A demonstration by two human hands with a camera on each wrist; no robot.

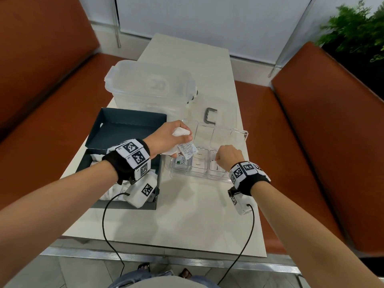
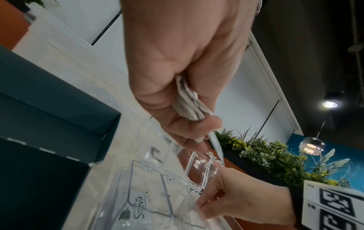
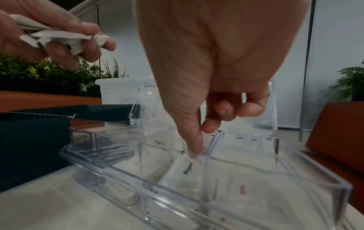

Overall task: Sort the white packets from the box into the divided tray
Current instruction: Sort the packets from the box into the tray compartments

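My left hand [image 1: 178, 138] hovers over the left end of the clear divided tray [image 1: 243, 134], gripping a bunch of several white packets [image 1: 186, 149]. The left wrist view shows those packets [image 2: 189, 105] clamped between thumb and curled fingers. My right hand [image 1: 225, 156] is over the tray's front right compartment. In the right wrist view its thumb [image 3: 194, 140] points straight down onto the top edge of a white packet [image 3: 187, 171] leaning inside that compartment, while the other fingers are curled and hold nothing. The dark teal box [image 1: 116, 204], at left under my left wrist, holds more packets.
A Stevia packet [image 1: 182, 162] lies in the front left compartment and Sugar packets [image 1: 198, 163] in the middle one. A lidded clear plastic container [image 1: 149, 86] and a grey bracket [image 1: 211, 116] stand behind the tray. Orange-brown seats flank the table. Cables trail from both wrists.
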